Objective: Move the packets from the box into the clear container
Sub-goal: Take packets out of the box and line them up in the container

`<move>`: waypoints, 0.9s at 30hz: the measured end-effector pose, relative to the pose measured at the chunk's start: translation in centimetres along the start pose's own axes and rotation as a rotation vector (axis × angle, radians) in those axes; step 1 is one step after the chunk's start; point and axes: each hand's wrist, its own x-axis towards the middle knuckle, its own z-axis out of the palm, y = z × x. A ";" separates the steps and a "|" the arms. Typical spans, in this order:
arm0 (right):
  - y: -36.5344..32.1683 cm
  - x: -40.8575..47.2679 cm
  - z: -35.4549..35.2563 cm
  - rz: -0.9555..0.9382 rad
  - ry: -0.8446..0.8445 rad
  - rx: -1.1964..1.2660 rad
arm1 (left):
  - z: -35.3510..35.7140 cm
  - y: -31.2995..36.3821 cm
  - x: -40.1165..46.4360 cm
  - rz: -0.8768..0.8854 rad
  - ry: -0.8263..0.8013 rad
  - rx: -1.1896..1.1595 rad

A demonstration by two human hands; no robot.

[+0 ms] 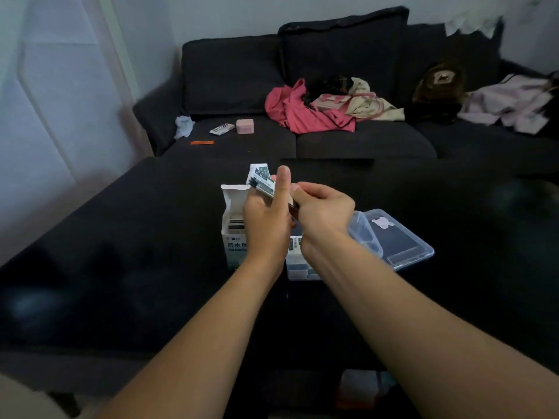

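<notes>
Packets (262, 180) seemingly in both hands

The left hand (266, 213) covers the open mouth and right side of the white cardboard box (231, 225), so its printed front reads only in part. The small stack of black-and-white paper packets (261, 179) is half hidden behind both hands; their count cannot be told. The right hand (322, 211) and wrist hide most of the clear plastic container (298, 264), at five o'clock from the box; its contents are unclear.
</notes>
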 end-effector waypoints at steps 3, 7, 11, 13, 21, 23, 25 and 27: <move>0.1 0.4 -0.2 -0.024 -0.087 -0.132 | -0.1 -0.6 0.4 -0.087 0.089 -0.025; -0.9 2.1 -1.5 -0.406 -0.155 -0.661 | -0.8 -1.0 1.3 -0.163 0.100 -0.019; -1.9 2.0 -1.9 -0.444 -0.522 -0.590 | -1.0 -0.6 0.9 -0.136 -0.157 0.161; -1.8 1.2 -1.8 -0.568 -0.624 -0.684 | -0.7 -0.5 0.6 -0.141 -0.266 0.168; -1.5 2.3 -1.9 -0.743 -0.350 -0.813 | -1.6 -1.1 0.7 -0.016 -0.284 0.432; -1.3 2.4 -2.0 -0.758 -0.372 -0.896 | -1.3 -1.6 0.9 0.050 -0.289 0.536; -1.6 2.4 -2.1 -0.758 -0.478 -0.934 | -1.0 -1.8 1.1 0.071 -0.285 0.550; -2.4 2.6 -2.5 -0.758 -0.576 -0.968 | -1.1 -2.1 1.3 0.033 -0.257 0.486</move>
